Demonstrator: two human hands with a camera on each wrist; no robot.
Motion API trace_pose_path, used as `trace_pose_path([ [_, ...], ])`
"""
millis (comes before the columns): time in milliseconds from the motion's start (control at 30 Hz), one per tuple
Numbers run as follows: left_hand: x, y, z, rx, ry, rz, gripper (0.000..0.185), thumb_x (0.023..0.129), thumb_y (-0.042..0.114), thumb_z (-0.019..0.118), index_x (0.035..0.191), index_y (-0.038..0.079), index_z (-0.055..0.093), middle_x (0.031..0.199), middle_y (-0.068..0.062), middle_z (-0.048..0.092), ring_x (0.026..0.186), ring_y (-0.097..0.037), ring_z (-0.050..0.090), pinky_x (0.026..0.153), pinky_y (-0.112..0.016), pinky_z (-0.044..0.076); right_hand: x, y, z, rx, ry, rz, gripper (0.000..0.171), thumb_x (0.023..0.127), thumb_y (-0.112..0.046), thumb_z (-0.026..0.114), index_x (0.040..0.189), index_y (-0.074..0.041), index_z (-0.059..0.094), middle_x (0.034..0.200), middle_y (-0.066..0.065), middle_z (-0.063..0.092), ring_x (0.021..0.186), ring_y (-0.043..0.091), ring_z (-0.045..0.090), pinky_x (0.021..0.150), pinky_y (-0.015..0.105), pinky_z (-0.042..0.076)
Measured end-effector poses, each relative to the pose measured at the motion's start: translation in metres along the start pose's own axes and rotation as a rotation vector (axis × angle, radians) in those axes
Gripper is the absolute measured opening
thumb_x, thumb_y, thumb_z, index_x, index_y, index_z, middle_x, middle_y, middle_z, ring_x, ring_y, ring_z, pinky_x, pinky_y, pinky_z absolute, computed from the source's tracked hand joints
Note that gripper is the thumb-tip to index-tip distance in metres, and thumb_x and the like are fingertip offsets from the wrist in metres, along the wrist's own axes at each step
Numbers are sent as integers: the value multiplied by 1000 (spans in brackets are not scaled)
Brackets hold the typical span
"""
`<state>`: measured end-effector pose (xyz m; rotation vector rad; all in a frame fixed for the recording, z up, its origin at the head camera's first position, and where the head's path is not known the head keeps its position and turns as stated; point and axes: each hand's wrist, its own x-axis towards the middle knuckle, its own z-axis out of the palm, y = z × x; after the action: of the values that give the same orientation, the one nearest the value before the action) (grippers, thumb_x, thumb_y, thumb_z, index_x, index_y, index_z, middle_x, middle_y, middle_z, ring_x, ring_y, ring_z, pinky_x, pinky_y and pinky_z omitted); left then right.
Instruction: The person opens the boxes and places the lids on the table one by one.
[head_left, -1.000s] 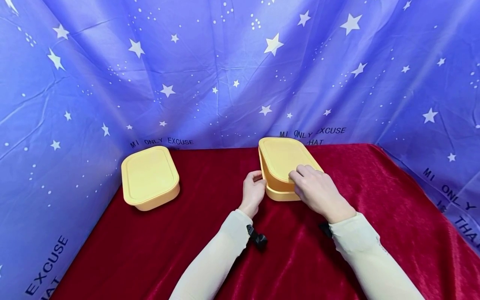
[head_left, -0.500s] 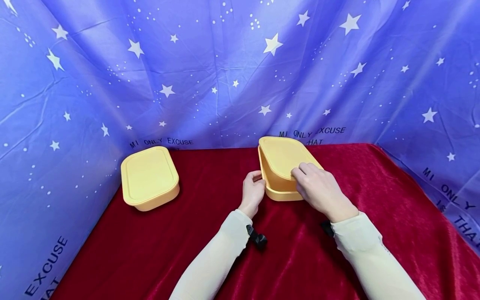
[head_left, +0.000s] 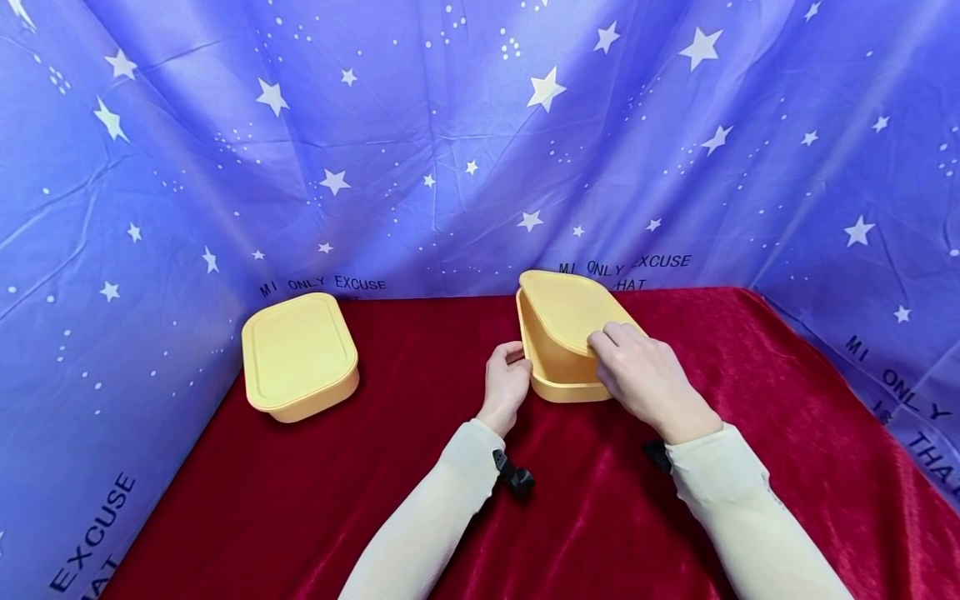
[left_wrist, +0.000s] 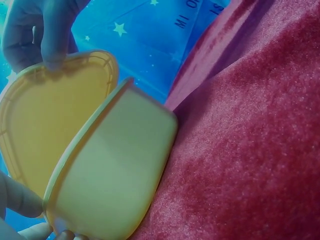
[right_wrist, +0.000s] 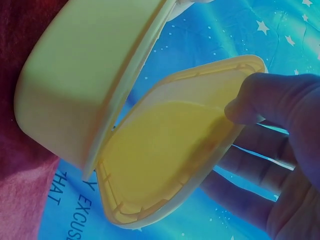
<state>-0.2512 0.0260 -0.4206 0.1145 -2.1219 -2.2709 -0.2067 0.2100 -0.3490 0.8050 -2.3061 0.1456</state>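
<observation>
A yellow plastic lunch box [head_left: 572, 392] stands right of centre in the head view, its near side uncovered. Its lid [head_left: 570, 307] tilts up at the near edge and lies close to the box's far rim. My right hand [head_left: 647, 379] pinches the lid's near right edge, thumb [right_wrist: 245, 107] on the underside in the right wrist view. My left hand [head_left: 506, 383] holds the rim at the near left corner. In the left wrist view, its fingers [left_wrist: 22, 197] meet the box wall [left_wrist: 115, 160] at the lower left. The box's floor is hidden.
A second yellow lunch box [head_left: 300, 354] stands at the left with its lid on. Red velvet cloth [head_left: 420, 433] covers the table. A blue star-printed curtain [head_left: 420, 150] rises along the back and both sides, close behind the boxes.
My right hand has moved slightly up and to the right, raising the lid's near edge and widening the gap over the box. My left hand and the other lunch box have stayed put.
</observation>
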Motion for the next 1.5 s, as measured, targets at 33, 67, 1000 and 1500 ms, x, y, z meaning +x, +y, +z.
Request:
trace_pose_path([
  [33, 0, 0, 0, 2, -1, 0, 39, 86, -3, 49, 124, -3, 54, 123, -20, 58, 110, -30, 60, 84, -30, 49, 0, 0, 0, 0, 2, 2, 15, 71, 2, 55, 81, -8, 50, 73, 4, 44, 70, 25, 52, 42, 38, 40],
  [67, 0, 0, 0, 3, -2, -1, 39, 86, -3, 49, 124, -3, 54, 124, -20, 58, 110, -30, 60, 84, -30, 49, 0, 0, -1, -1, 4, 5, 15, 71, 2, 55, 81, -8, 50, 73, 4, 44, 70, 25, 52, 42, 38, 39],
  [1000, 0, -1, 1, -20, -9, 13, 41, 84, -5, 48, 125, -7, 52, 123, -23, 57, 109, -33, 60, 79, -27, 48, -1, 7, -5, -2, 55, 36, 15, 73, 1, 54, 86, -6, 53, 77, 5, 48, 70, 26, 52, 39, 40, 38],
  [1500, 0, 0, 0, -24, -9, 7, 41, 84, -5, 49, 125, -6, 52, 124, -23, 57, 110, -33, 59, 78, -26, 47, -1, 10, -9, 19, 83, 65, 17, 74, 2, 56, 88, -6, 55, 80, 5, 52, 70, 25, 52, 39, 42, 40],
])
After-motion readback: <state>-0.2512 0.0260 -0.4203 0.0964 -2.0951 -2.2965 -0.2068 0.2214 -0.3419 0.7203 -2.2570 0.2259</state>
